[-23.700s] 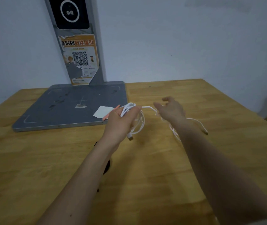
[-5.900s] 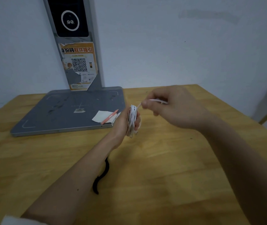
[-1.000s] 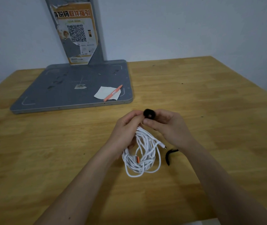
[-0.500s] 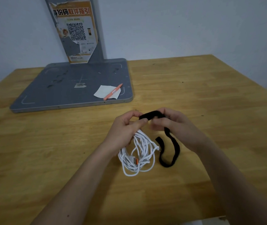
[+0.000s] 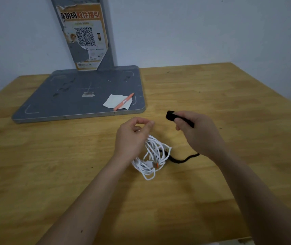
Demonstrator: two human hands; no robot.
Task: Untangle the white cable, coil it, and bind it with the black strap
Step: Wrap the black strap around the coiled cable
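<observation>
Nearest on the bench (image 5: 35,174), the white cable (image 5: 151,156) lies gathered into a loose coil, its loops uneven but with no knots showing, so the untangling and coiling look done. The left hand (image 5: 132,137) grips the top of that coil, fingers curled around the gathered strands with thumb and forefinger pinched just above them. To its right, the right hand (image 5: 197,133) is closed around the black strap (image 5: 172,116): one end pokes out past the thumb, and the other trails from under the hand across the bench to the coil's right edge, apparently passing behind it. The strap is not yet closed around the bundle, so binding remains. Farther back a grey base plate (image 5: 70,96) carries a paper slip (image 5: 116,101) and an orange pen (image 5: 123,102).
</observation>
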